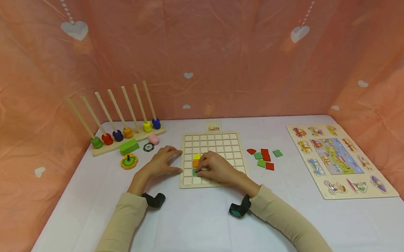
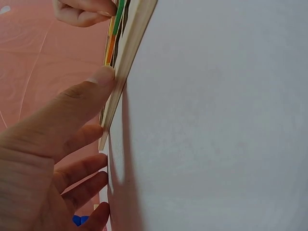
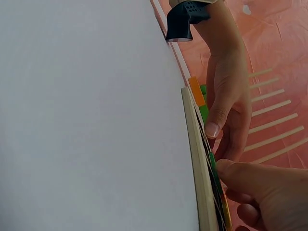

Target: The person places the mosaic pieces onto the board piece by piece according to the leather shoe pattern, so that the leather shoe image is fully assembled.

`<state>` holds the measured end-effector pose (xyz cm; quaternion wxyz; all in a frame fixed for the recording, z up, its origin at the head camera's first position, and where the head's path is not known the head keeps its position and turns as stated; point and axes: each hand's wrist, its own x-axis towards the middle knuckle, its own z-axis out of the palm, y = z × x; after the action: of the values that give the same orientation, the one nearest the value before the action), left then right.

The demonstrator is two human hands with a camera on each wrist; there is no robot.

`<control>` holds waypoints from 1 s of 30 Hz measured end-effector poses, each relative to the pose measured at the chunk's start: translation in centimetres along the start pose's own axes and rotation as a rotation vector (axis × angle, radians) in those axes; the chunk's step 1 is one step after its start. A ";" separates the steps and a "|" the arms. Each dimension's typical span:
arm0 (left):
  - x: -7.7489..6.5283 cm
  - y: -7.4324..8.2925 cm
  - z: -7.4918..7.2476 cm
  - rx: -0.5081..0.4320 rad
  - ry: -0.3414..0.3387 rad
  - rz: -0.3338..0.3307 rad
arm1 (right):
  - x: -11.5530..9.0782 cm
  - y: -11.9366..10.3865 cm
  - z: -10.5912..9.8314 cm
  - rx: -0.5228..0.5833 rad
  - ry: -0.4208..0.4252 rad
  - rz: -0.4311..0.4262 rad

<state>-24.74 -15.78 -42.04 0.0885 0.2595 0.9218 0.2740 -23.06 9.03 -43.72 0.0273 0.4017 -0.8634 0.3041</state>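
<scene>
Head view: on a white worktop (image 1: pixel 196 229), a right hand (image 1: pixel 218 168) bends over a pale grid board (image 1: pixel 227 148), its fingers and thumb drawn together, apparently pinching a green tile (image 1: pixel 194 172) at one square. Whether the tile sits fully down is hidden. A left hand (image 1: pixel 160 162) spreads its fingers at the board's left side, thumb touching the edge. The tile looks light, thin, stiff and perhaps slick; opposite edges would give the best hold. The board seems rigid. In its shallow compartments, a yellow tile (image 1: pixel 196 156) and an orange tile (image 1: pixel 195 163) share the green one's column, farther from the person. Right of the board lie loose red and green pieces (image 1: pixel 266 157); beyond, a puzzle board (image 1: pixel 389 193) carries picture pieces (image 1: pixel 315 167). At far left, coloured rings (image 1: pixel 107 139) sit on a peg rack (image 1: pixel 104 150).
</scene>
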 end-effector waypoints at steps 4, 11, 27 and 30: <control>0.0 0.0 0.0 -0.003 0.002 -0.006 | 0.0 0.0 -0.1 0.013 -0.011 0.015; 0.0 -0.1 0.1 0.000 0.002 -0.007 | -0.2 0.3 -1.9 0.040 0.011 0.062; 0.0 -0.2 0.3 0.005 0.007 -0.008 | -5.4 5.3 -9.0 -0.002 0.248 0.139; 0.0 -0.2 0.3 0.008 0.009 -0.007 | -6.8 6.1 -10.0 -0.030 0.260 0.179</control>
<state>-24.75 -15.78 -42.38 0.0841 0.2555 0.9241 0.2713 -24.80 22.12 -40.63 0.1174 0.2800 -0.8893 0.3419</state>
